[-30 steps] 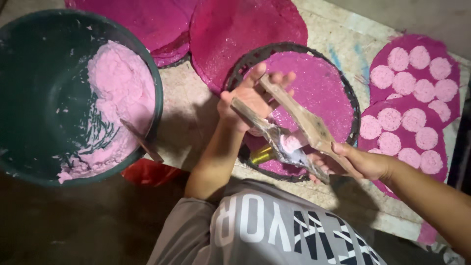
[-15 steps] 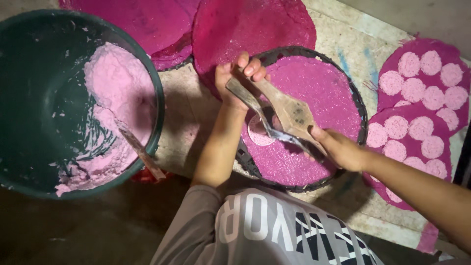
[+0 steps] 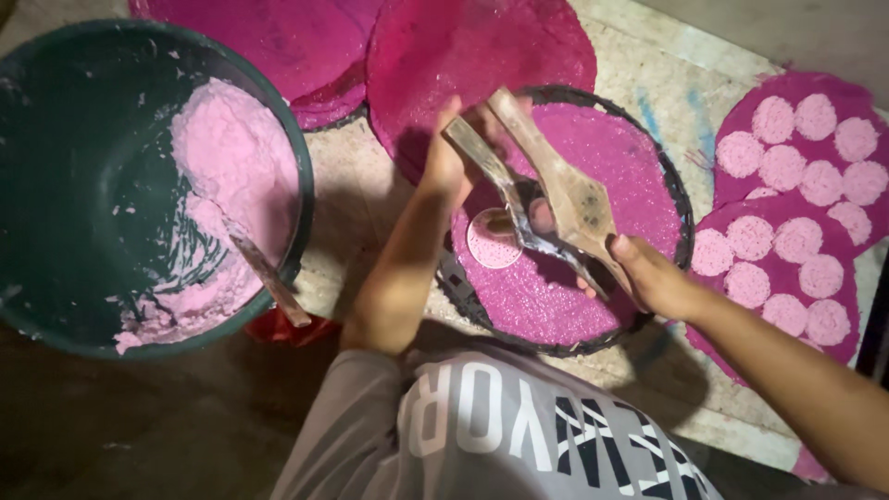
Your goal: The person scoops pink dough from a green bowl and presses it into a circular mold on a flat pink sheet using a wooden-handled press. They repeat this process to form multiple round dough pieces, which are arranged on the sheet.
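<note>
Both grips clamp wooden press (image 3: 556, 185) over tray (image 3: 681, 199).

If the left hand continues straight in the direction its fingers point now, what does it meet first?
The left hand points up the picture, away from the body. Just past the wooden press handle it holds, it would probably meet the dark pink sheet lying beyond the round tray. Depth is unclear, so it might pass above it.
</note>
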